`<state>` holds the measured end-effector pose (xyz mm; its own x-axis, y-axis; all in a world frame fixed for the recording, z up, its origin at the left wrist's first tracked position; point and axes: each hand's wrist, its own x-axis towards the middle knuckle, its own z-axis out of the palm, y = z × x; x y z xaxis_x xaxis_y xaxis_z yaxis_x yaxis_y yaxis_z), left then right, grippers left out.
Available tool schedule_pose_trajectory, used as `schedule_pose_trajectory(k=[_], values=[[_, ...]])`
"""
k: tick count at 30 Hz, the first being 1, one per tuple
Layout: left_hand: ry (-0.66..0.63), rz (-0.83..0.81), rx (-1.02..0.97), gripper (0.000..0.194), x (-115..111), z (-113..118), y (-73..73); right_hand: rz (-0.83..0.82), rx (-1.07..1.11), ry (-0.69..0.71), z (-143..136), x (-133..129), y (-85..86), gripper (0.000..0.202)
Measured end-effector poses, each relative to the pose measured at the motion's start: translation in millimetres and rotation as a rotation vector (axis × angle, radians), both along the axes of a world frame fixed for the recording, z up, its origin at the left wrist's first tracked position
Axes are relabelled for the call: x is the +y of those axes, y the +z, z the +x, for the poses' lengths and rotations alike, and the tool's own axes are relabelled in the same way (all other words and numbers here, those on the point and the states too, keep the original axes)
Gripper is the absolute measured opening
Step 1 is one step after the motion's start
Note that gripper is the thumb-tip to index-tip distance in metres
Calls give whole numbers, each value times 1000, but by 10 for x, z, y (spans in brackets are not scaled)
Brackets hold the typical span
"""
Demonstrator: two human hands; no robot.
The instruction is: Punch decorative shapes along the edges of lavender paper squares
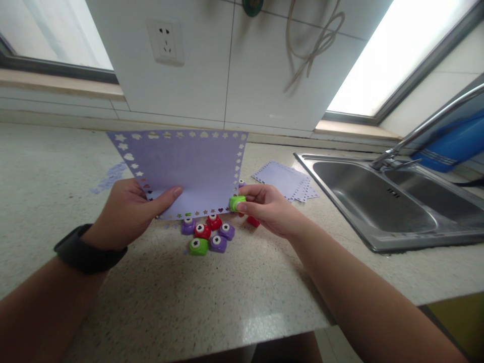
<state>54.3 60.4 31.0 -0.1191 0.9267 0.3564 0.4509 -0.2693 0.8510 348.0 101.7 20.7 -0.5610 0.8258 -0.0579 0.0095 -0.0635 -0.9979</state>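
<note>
My left hand (130, 206) grips the left edge of a purple sheet of paper (185, 166), thumb across its front. Small shapes such as stars, hearts and flowers are cut out along the sheet's borders. Between the thumb and fingers of my right hand (268, 206) is a green craft punch (237, 203), at the sheet's lower right corner. Whether the paper sits in its slot I cannot tell. Below the sheet, several more punches lie on the counter, among them a red punch (202, 231), a purple punch (218, 243) and another green punch (198, 246).
Punched purple sheets (282, 179) lie in an overlapping pile right of my right hand. Purple paper bits (111, 176) are scattered on the speckled counter (159, 302) at left. A steel sink (370, 196) with a faucet (427, 126) is at right. The tiled wall has a socket (165, 43).
</note>
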Motion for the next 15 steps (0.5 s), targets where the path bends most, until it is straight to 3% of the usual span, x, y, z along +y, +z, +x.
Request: schedule_pose_trajectory(k=[15], values=[[-10, -34, -55, 16, -13, 38, 28, -5, -21, -17, 14, 5, -9, 35]])
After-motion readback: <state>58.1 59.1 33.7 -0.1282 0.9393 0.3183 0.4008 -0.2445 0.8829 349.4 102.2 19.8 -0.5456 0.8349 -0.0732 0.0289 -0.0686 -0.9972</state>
